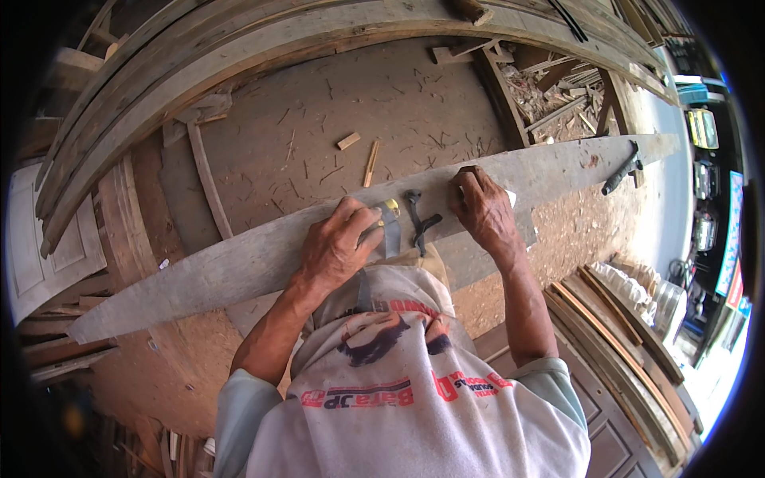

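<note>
A long grey wooden plank (223, 267) runs across in front of me, from lower left to upper right. Over its middle, my left hand (339, 243) is closed beside a small yellow-and-grey thing (390, 209) with a grey strap hanging toward my shirt. The fingers seem to grip it, but its kind is unclear. My right hand (484, 205) rests on the plank with curled fingers, and whatever they may hold is hidden. A small white piece (511, 198) shows beside that hand. Between my hands lies a dark tool with crossed arms (421, 223).
Another dark-handled tool (621, 169) lies near the plank's right end. Long beams (263, 56) cross the far side on wooden supports. Offcuts (348, 141) and twigs litter the ground. Stacked boards (621, 350) and a panelled door (590, 398) are at lower right. Parked vehicles (703, 183) stand beyond.
</note>
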Available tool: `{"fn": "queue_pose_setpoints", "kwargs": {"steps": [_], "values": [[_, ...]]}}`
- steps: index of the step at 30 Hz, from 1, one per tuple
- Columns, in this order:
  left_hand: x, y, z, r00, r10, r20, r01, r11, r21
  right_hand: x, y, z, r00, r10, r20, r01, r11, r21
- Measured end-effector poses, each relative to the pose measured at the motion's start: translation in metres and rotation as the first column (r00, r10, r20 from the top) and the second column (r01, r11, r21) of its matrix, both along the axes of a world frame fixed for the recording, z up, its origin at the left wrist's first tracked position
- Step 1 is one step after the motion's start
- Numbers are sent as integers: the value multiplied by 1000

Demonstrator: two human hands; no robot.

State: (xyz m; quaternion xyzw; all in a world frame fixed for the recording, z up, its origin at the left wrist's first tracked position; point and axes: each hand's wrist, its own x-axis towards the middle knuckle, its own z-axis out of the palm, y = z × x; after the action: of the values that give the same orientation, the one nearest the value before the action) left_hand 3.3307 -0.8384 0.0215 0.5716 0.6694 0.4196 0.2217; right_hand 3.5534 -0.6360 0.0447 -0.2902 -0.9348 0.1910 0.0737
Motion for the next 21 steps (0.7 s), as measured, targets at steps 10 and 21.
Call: {"fn": "queue_pose_setpoints", "kwargs": {"steps": [10,21], "values": [[-1,-1,-6,999,9,-37,-8,1000,29,3,-1,26,999,9,41,-14,992,128],[-2,-1,-6,1000,-3,-27,4,1000,19,3,3,18,1000,2,9,-3,996,91]]}}
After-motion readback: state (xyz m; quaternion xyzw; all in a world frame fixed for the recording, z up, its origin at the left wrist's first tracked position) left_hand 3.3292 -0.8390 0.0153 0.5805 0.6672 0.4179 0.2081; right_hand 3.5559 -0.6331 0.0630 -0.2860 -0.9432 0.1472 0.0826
